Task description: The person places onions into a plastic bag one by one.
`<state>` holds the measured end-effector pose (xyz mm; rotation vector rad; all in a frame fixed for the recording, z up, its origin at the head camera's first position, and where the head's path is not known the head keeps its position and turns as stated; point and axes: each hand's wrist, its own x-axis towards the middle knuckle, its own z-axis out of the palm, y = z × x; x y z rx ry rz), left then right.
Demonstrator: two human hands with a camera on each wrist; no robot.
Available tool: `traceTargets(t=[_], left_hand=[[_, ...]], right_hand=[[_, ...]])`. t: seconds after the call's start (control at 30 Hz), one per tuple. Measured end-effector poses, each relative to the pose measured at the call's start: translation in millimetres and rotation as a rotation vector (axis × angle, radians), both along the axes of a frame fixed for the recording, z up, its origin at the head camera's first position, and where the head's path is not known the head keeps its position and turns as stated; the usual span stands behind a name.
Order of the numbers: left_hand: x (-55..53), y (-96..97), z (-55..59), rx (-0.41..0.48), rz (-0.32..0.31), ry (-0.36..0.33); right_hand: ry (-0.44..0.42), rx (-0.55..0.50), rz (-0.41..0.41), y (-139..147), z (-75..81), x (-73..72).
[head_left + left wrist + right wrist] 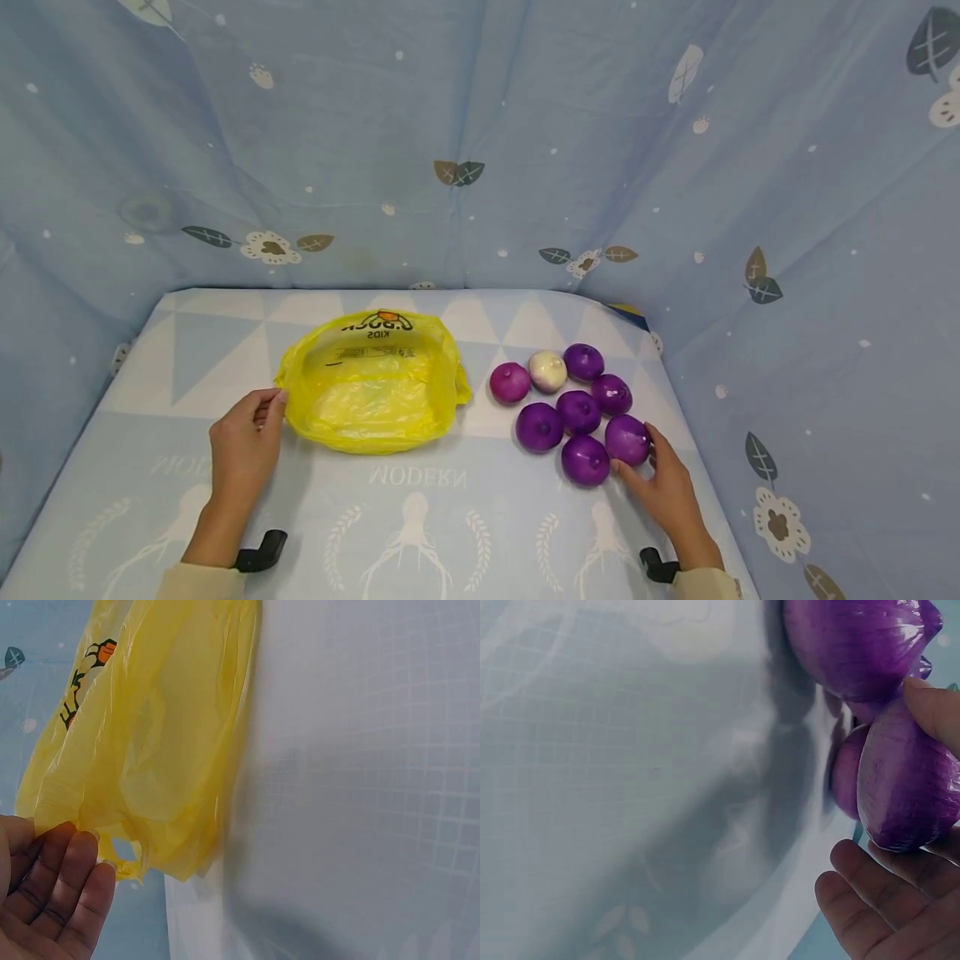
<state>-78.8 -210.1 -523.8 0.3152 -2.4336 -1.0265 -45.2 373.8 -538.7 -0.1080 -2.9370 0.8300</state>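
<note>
A yellow plastic bag (375, 400) lies on the table, its mouth spread wide towards the head camera. My left hand (246, 437) pinches the bag's left rim between thumb and fingers; the left wrist view shows the thin film (150, 772) hanging from the fingertips. On the right, my right hand (663, 483) holds a purple onion (627, 440), thumb on one side and fingers on the other. In the right wrist view this onion (911, 780) looks glossy. Beside it sits another purple onion (586, 461).
Several more purple onions (539, 427) cluster left of and behind the held one. A white onion (547, 371) and a redder, magenta onion (510, 383) lie at the cluster's back left. Blue patterned cloth (450, 125) hangs behind and beside the table (337, 508).
</note>
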Motion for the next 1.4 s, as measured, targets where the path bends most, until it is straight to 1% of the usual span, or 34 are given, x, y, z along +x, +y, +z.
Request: traceTargets(t=[0.13, 0.3, 0.4, 0.53, 0.77, 0.87, 1.1, 1.27, 1.4], left_hand=[[-0.2, -0.2, 0.2, 0.009, 0.001, -0.003], [0.9, 0.0, -0.2, 0.021, 0.015, -0.029], [2.0, 0.3, 0.3, 0.023, 0.023, -0.039], [2.7, 0.4, 1.5, 0.027, 0.025, -0.032], [2.1, 0.2, 1.9, 0.027, 0.019, -0.021], [1.5, 0.3, 1.1, 0.028, 0.008, -0.013], [-1.3, 1.3, -0.7, 0.026, -0.015, 0.003], [-1.2, 1.7, -0.5, 0.021, -0.018, 0.006], [-1.3, 1.7, -0.1, 0.018, -0.022, 0.011]], right_hand=[[0.011, -0.002, 0.014, -3.9, 5.5, -2.3], [0.031, -0.016, 0.041, -12.2, 15.7, -5.1], [0.021, -0.022, 0.056, -19.1, 24.8, -7.0], [-0.002, -0.018, 0.083, -29.5, 37.8, -10.5], [0.004, -0.013, 0.160, -50.5, 57.5, -18.4], [0.013, 0.014, 0.191, -61.6, 63.1, -23.4], [0.024, 0.039, 0.279, -90.7, 71.9, -37.5], [0.046, 0.045, 0.362, -111.5, 77.0, -47.6], [0.064, 0.063, 0.405, -127.1, 81.4, -54.3]])
